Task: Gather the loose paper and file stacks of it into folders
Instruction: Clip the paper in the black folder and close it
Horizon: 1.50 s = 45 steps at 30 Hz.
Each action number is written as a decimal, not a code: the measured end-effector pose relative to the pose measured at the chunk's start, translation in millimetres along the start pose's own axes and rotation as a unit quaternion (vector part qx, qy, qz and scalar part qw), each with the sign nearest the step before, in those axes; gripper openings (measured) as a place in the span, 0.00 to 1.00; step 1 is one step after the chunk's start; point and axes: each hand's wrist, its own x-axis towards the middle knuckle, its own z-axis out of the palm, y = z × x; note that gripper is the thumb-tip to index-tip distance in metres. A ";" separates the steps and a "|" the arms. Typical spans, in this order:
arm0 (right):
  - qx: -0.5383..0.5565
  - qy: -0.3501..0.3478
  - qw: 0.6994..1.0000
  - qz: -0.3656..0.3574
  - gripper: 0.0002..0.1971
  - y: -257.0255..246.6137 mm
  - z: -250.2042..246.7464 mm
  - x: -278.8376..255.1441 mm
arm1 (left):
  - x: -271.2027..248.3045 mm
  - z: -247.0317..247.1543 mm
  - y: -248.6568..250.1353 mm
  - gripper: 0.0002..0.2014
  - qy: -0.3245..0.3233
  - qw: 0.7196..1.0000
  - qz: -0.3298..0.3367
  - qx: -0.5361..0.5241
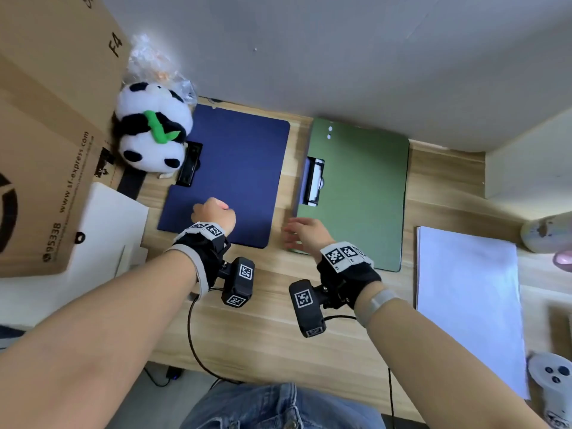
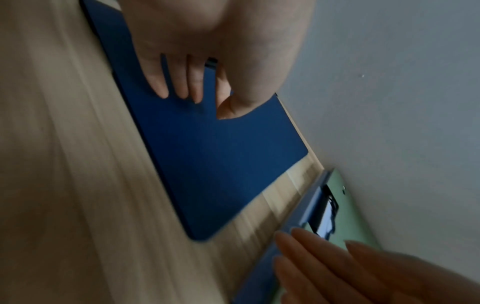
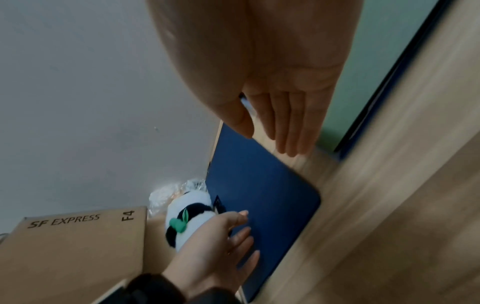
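Note:
A dark blue folder (image 1: 235,168) lies closed on the wooden desk (image 1: 266,332), its black clip (image 1: 190,164) at its left edge. My left hand (image 1: 213,209) rests its spread fingertips (image 2: 182,88) on the folder's near part and holds nothing. A green folder (image 1: 359,193) lies closed to the right of the blue one. My right hand (image 1: 292,233) hovers at the green folder's near left corner with straight fingers (image 3: 288,127); the blur hides whether it touches. A stack of white paper (image 1: 467,301) lies at the right, away from both hands.
A large cardboard box (image 1: 46,134) fills the left side, with a panda plush (image 1: 151,128) and a plastic bag (image 1: 158,66) beside it. More white sheets (image 1: 108,230) lie under the box. A game controller (image 1: 554,385) and a round object (image 1: 544,236) sit at the right.

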 end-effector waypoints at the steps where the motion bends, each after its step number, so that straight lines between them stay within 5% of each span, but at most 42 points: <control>1: -0.013 -0.004 1.000 0.015 0.05 -3.4 10.9 3.5 | 4.3 -4.9 -3.9 0.16 0.006 1.000 -0.006 0.006; 6: -0.110 0.037 0.992 0.050 0.04 -7.7 47.9 20.9 | 27.0 -27.2 -26.0 0.21 0.006 0.999 -0.028 0.037; 13: -0.144 0.066 0.984 0.079 0.21 -13.3 64.8 24.9 | 39.2 -48.5 -43.0 0.31 0.022 0.996 -0.082 -0.020; 17: -0.176 0.046 0.979 0.094 0.23 -16.2 68.5 19.7 | 39.1 -56.1 -46.4 0.33 0.018 0.992 -0.114 -0.045; 25: -0.169 0.039 0.982 0.073 0.19 -13.3 57.8 5.8 | 27.0 -64.4 -35.2 0.32 0.049 0.985 -0.029 -0.160; 28: -0.135 0.039 0.988 0.059 0.19 -10.6 53.1 -0.5 | 20.2 -72.7 -29.6 0.19 0.039 0.982 0.058 -0.177; 31: -0.107 0.047 0.992 0.044 0.07 -7.2 51.0 -6.0 | 9.2 -83.7 -24.3 0.19 0.025 0.970 0.116 -0.211; 34: -0.084 0.073 0.994 0.016 0.04 -3.9 43.3 -9.4 | 2.6 -92.3 -24.9 0.14 0.010 0.953 0.163 -0.254; 40: 0.006 0.196 0.972 -0.127 0.09 -4.9 11.1 -20.4 | -18.7 -91.9 -18.8 0.06 -0.046 0.930 0.202 -0.304; 45: 0.060 0.293 0.948 -0.113 0.23 12.9 -40.2 -44.1 | -56.3 -45.6 5.8 0.10 -0.127 0.920 0.241 -0.282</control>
